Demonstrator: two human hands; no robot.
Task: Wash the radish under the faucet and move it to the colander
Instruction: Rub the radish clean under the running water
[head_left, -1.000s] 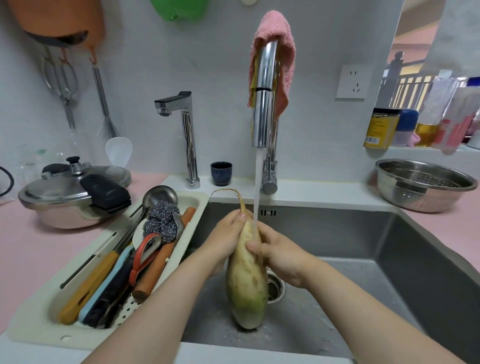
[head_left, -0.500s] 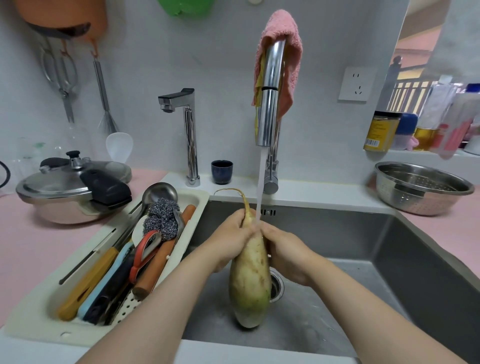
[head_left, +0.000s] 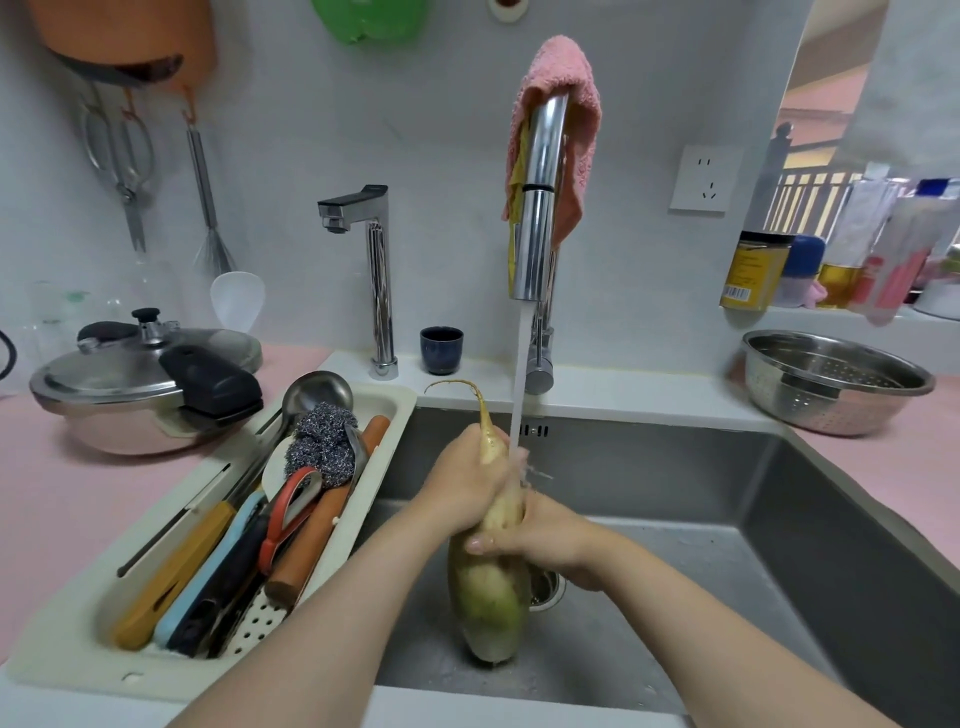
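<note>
The radish (head_left: 488, 597) stood nearly upright in the sink (head_left: 779, 545), its blunt green end low by the drain (head_left: 545, 587) and its thin root tail curling toward eleven o'clock, as the wash went on under running water. Half a second earlier both hands had been bunched together at the narrow upper end. Now the right hand (head_left: 545, 535) had slid down to the root's middle while the left hand (head_left: 462, 488) stayed near the top, a change that read as one stroke of a rubbing motion, not a lift. By that reading the rinse was still under way and the move to the colander (head_left: 831, 384) had not begun. The left hand's fingers were wrapped round the slim neck from the nine o'clock side. The right hand's fingers were curled about the thicker body from three o'clock, with one digit laid across its near face. Both forearms reached in from the bottom edge of the view and met at the vegetable. The stream (head_left: 521, 364) fell from the faucet (head_left: 537, 208) at twelve o'clock, a pink cloth (head_left: 561, 67) draped over its arch, and broke in a small splash just above the right hand. The colander sat on the pink surface (head_left: 52, 493) at two o'clock, well apart from the sink's basin. A tray (head_left: 67, 623) of utensils lay at nine o'clock.
</note>
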